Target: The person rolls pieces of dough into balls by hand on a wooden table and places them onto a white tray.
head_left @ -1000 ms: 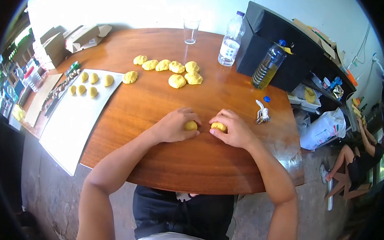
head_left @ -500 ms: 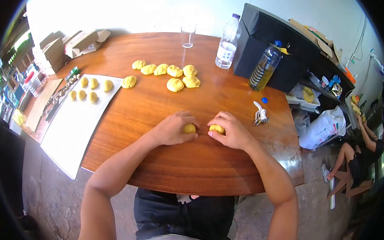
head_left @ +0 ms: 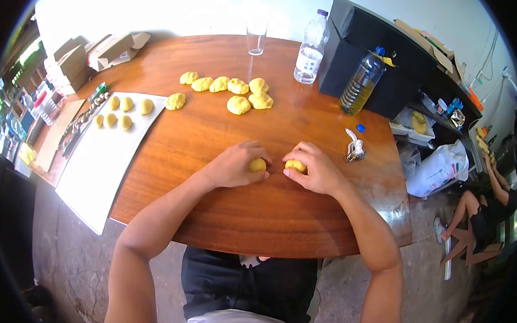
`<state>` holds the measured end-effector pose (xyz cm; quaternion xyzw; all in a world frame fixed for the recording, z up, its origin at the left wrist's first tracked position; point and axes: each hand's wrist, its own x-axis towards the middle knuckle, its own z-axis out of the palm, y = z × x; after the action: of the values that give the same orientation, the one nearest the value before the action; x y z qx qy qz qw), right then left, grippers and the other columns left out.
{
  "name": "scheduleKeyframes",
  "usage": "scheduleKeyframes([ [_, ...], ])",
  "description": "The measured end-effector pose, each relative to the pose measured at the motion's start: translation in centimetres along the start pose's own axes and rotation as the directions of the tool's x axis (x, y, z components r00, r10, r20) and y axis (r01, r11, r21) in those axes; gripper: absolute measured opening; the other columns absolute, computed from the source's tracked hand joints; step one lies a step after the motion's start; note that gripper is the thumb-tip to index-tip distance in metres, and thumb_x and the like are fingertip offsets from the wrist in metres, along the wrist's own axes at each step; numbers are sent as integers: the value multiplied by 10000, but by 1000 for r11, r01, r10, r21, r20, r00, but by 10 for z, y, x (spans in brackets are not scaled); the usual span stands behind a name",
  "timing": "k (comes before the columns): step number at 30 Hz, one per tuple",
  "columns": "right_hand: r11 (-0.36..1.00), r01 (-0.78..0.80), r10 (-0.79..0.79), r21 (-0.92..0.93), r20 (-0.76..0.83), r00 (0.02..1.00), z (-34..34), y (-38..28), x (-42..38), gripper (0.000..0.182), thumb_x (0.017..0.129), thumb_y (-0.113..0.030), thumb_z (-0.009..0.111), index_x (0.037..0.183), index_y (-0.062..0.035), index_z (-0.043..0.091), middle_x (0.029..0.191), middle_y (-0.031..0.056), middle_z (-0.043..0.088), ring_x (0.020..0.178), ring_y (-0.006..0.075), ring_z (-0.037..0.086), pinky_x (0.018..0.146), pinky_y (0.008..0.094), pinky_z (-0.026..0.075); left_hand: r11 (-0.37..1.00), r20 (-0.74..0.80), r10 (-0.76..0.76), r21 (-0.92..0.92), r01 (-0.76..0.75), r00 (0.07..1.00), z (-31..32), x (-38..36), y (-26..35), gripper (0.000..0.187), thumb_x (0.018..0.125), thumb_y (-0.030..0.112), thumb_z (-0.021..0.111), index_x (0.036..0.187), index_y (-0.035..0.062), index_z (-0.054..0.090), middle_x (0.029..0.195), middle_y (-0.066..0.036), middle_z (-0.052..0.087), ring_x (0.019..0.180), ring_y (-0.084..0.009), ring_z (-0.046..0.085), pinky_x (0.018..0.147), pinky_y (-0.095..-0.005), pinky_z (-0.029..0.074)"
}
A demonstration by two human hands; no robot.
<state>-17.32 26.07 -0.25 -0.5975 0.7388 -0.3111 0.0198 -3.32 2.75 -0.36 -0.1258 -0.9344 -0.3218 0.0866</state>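
My left hand (head_left: 240,164) curls over a smooth yellow dough ball (head_left: 257,165) on the wooden table (head_left: 261,219). To its right, my right hand (head_left: 311,168) cups a second, rougher dough ball (head_left: 295,166) between thumb and fingers. A small gap separates the two hands. Farther back lie several lumpy dough pieces (head_left: 238,105), with one lump (head_left: 175,101) apart at the left. Several smoother dough balls (head_left: 146,106) rest at the far end of a white sheet (head_left: 97,174).
Behind the dough stand a drinking glass (head_left: 257,39), a clear water bottle (head_left: 308,55) and a bottle of yellow liquid (head_left: 362,83). A blue cap (head_left: 360,128) and a white tangled item (head_left: 355,145) lie at right. Cardboard boxes (head_left: 112,52) sit back left. Another person (head_left: 479,206) sits far right.
Both hands stay on their dough balls with only slight movement. The whole view has shifted a little, with the back of the table now higher in the picture.
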Motion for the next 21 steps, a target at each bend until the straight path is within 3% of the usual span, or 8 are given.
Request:
scheduleKeyframes([
  [21,1000,-16,16,17,8,1000,-1,-1,0,239,916,-228,776,1058,-40,733,1034,126,651,1021,334,629,901,430,528,1000,-23,12,-7,-12,1000,0,-1,1,275,875,198,801,1105,65,728,1082,-141,684,1095,-366,645,961,-454,523],
])
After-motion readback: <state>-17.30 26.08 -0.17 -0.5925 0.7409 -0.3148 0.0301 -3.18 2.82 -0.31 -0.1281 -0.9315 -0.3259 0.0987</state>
